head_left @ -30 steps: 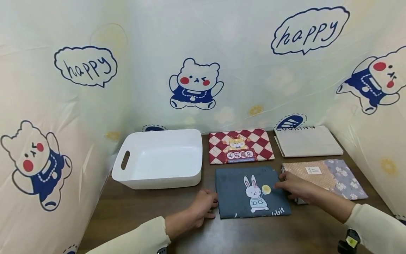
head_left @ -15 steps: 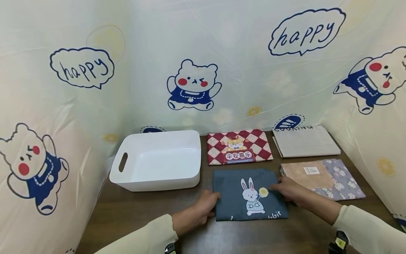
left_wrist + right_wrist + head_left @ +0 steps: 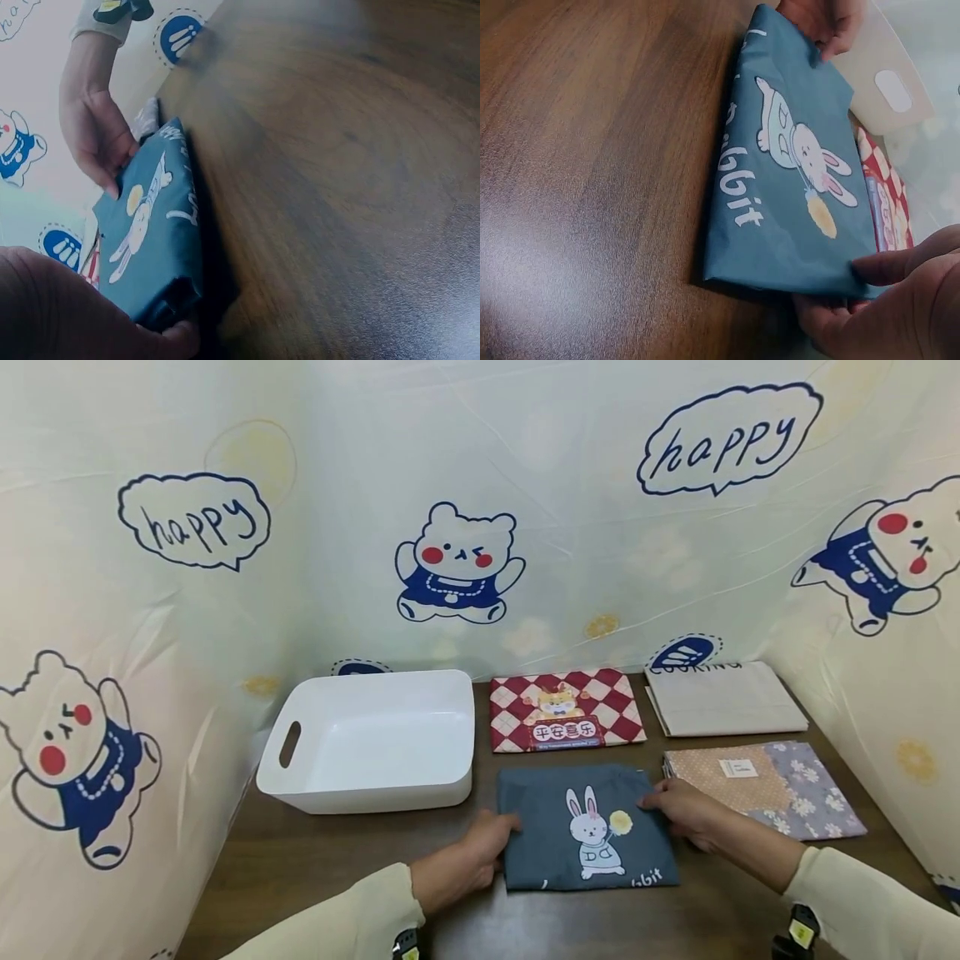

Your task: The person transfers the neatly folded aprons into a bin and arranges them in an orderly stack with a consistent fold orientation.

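A folded dark teal cloth (image 3: 540,827) printed with a white rabbit lies low over the wooden table, in front of the other folded cloths. My left hand (image 3: 483,852) pinches its left edge, thumb on top and fingers below. On the right edge my right hand (image 3: 686,810) does the same; the right wrist view shows the thumb (image 3: 889,266) on the upper face and fingers underneath. In the left wrist view the near edge of the teal cloth (image 3: 161,232) looks raised off the table, with a shadow beneath.
A white plastic bin (image 3: 375,797) with a handle hole stands at the left. Behind the teal cloth lies a red checked folded cloth (image 3: 622,710). To the right are a beige folded cloth (image 3: 727,706) and a floral one (image 3: 817,793). A printed curtain (image 3: 585,485) encloses the table.
Both hands took hold of the teal cloth's side edges. The cloth has shifted slightly toward me and to the left with them.
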`<state>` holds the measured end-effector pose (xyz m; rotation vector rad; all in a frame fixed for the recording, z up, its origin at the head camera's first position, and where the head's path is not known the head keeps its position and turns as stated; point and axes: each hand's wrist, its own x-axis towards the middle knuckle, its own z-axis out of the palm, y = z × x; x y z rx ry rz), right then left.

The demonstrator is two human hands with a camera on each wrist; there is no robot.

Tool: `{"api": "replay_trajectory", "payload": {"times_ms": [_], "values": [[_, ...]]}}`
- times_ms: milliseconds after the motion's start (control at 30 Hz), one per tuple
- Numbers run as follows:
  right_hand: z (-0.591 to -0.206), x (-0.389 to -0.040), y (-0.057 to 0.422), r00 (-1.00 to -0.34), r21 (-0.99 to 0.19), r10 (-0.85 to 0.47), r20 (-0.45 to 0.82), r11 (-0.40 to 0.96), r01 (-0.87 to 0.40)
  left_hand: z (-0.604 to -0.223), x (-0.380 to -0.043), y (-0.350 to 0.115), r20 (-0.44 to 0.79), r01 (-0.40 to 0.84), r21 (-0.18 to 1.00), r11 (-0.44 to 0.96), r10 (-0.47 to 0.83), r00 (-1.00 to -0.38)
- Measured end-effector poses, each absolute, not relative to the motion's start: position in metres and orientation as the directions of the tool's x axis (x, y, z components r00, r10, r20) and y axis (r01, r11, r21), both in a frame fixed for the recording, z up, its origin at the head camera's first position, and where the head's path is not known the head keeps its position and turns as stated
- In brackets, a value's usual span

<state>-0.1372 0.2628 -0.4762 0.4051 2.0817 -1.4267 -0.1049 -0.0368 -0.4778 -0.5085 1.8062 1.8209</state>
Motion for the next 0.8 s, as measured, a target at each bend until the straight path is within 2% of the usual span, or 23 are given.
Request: {"api": "replay_trajectory", "payload": {"times_ms": [300,800], "values": [[-0.472,-0.135,0.269,-0.792,-0.773,-0.106,-0.601,0.327,0.543,-0.477,-0.111,-0.041,-0.622,-0.629,0.778,0.016,0.17,-0.765],[-0.462,-0.133,0.279,-0.791,-0.796,-0.17,-0.588,0.293,0.529,-0.466,-0.112,-0.05,-0.588,-0.585,0.807,0.083,0.216,-0.78]]}}
